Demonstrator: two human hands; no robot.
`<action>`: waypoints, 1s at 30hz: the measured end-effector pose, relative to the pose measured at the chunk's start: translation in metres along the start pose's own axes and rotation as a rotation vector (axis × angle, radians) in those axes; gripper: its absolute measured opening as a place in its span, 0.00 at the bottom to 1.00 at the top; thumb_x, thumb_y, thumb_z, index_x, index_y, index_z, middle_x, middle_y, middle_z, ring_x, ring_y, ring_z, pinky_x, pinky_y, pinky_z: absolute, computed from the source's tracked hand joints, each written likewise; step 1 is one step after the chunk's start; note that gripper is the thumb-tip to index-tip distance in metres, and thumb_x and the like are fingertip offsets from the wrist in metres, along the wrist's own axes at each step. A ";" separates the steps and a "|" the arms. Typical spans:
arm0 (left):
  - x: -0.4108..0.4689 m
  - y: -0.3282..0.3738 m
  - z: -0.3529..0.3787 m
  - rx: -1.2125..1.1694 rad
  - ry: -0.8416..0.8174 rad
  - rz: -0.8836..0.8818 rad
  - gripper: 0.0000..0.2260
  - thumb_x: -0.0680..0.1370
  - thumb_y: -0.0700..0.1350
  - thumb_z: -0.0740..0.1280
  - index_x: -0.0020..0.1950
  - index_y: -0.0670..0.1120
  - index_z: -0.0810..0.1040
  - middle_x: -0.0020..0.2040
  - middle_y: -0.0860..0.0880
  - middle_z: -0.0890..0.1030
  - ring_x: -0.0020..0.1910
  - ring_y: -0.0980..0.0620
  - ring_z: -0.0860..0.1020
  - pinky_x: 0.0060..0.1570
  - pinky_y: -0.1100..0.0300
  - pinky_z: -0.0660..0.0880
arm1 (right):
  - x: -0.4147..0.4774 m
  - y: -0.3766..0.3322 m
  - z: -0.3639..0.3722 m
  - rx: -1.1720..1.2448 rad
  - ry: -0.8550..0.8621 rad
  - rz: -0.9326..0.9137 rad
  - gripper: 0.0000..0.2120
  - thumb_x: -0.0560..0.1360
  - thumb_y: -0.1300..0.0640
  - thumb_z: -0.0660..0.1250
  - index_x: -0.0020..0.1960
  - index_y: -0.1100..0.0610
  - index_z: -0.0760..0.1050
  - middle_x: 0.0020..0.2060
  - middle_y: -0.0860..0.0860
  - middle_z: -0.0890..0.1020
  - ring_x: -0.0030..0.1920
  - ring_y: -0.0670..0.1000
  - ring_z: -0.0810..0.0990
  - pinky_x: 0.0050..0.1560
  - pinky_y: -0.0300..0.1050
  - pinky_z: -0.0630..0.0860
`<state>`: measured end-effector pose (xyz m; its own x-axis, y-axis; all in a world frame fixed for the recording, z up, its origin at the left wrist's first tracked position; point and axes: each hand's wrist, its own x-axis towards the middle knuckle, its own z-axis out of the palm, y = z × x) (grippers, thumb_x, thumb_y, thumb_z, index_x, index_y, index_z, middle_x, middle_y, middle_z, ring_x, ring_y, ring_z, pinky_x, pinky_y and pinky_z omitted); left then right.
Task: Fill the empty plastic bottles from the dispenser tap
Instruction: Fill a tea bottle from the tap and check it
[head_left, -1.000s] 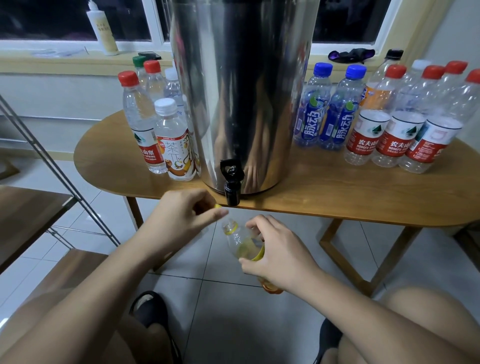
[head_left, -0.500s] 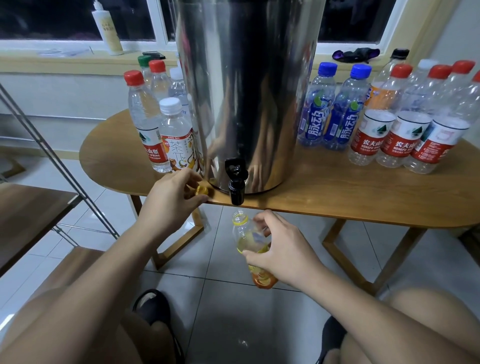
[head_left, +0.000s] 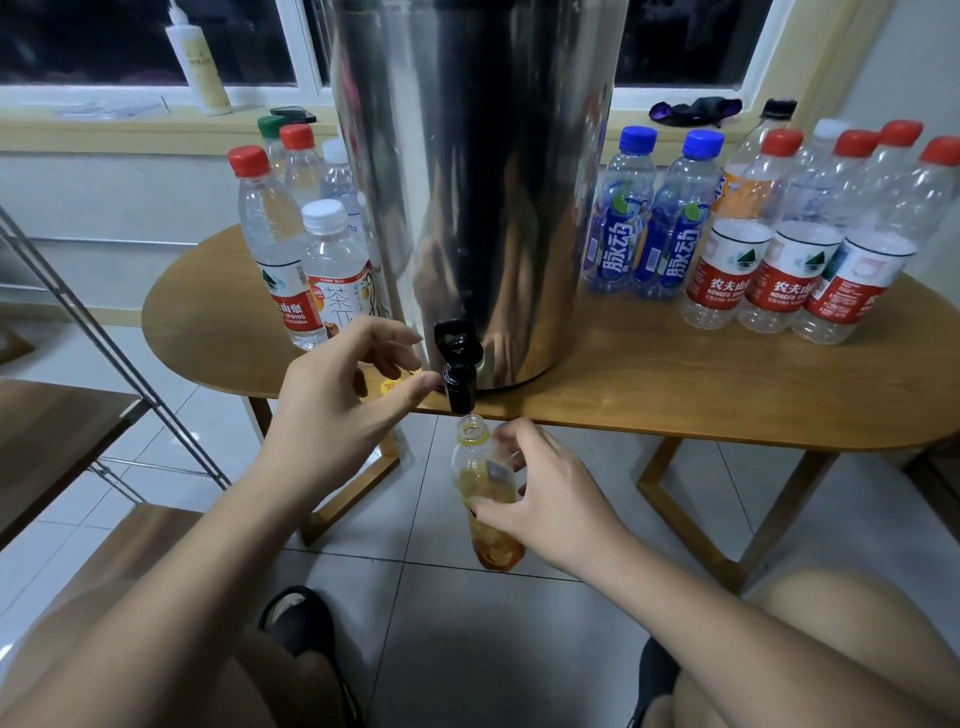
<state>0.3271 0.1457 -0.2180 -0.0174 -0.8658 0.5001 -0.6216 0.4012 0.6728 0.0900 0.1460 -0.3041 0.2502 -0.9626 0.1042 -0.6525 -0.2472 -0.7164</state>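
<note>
Plastic bottle in R hand under tap.

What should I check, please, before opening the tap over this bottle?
1. Is the cap off: ok, it lies on the table.
2. Is the bottle mouth under the tap: ok, just below it.
3. Grip: ok, the right hand grips the bottle.
4. Is the left hand on the lever: not ok, it is open beside the tap.
5. Room in the bottle: cannot tell.
</note>
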 end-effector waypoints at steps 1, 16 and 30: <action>0.000 0.004 0.001 -0.015 -0.012 0.020 0.13 0.78 0.52 0.79 0.58 0.54 0.81 0.49 0.56 0.85 0.51 0.51 0.83 0.45 0.66 0.74 | 0.001 0.000 0.000 0.003 0.001 0.004 0.30 0.70 0.40 0.80 0.65 0.44 0.71 0.57 0.38 0.78 0.58 0.42 0.79 0.56 0.46 0.81; 0.007 0.022 0.011 0.042 0.036 0.211 0.13 0.79 0.44 0.79 0.60 0.51 0.79 0.45 0.58 0.79 0.43 0.59 0.76 0.43 0.67 0.70 | 0.006 -0.004 0.007 0.008 -0.015 -0.002 0.34 0.69 0.43 0.78 0.72 0.40 0.69 0.61 0.37 0.80 0.60 0.43 0.80 0.60 0.47 0.80; 0.005 0.023 0.010 0.119 0.072 0.325 0.10 0.78 0.40 0.80 0.56 0.44 0.82 0.46 0.51 0.78 0.45 0.56 0.76 0.43 0.58 0.73 | 0.010 0.001 0.015 0.005 -0.001 -0.042 0.32 0.71 0.43 0.79 0.71 0.41 0.69 0.61 0.42 0.82 0.60 0.46 0.81 0.56 0.51 0.82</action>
<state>0.3045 0.1475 -0.2057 -0.1767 -0.6737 0.7175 -0.6799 0.6107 0.4060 0.1027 0.1377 -0.3143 0.2778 -0.9513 0.1335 -0.6375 -0.2866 -0.7151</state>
